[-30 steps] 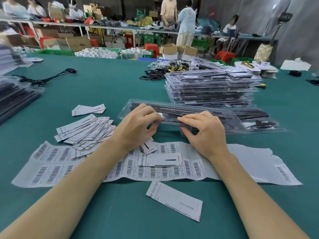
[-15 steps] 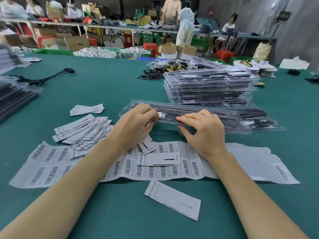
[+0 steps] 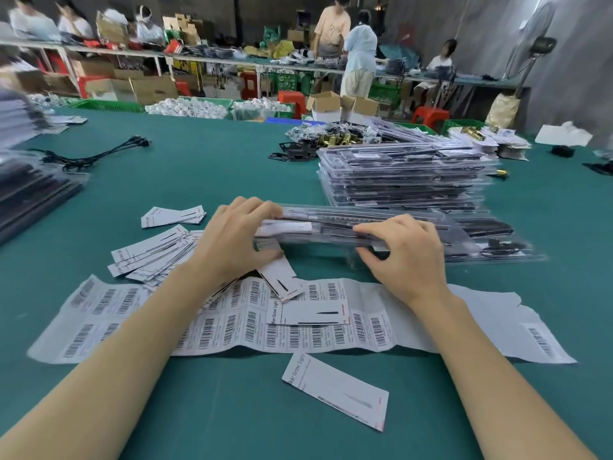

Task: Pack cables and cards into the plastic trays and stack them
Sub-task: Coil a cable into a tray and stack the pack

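A long clear plastic tray [image 3: 335, 224] with dark contents and a white card inside is lifted off the green table in front of me. My left hand [image 3: 232, 240] grips its left end, fingers over the top and thumb under. My right hand [image 3: 401, 250] grips its near edge toward the middle. A tall stack of filled trays [image 3: 408, 174] stands just behind on the right. More trays [image 3: 494, 244] lie flat beside the stack. White cards [image 3: 152, 254] are fanned out at the left; one card [image 3: 335, 390] lies near me.
A long sheet of barcode labels [image 3: 232, 327] stretches across the table under my wrists. A black cable [image 3: 93, 154] lies far left, dark tray stacks [image 3: 30, 190] at the left edge. Brass parts and bags [image 3: 335, 134] sit behind the stack. People work at far benches.
The tray has come up off the table and its near edge has tilted up. My left hand has shifted to wrap the tray's left end; my right hand keeps its hold.
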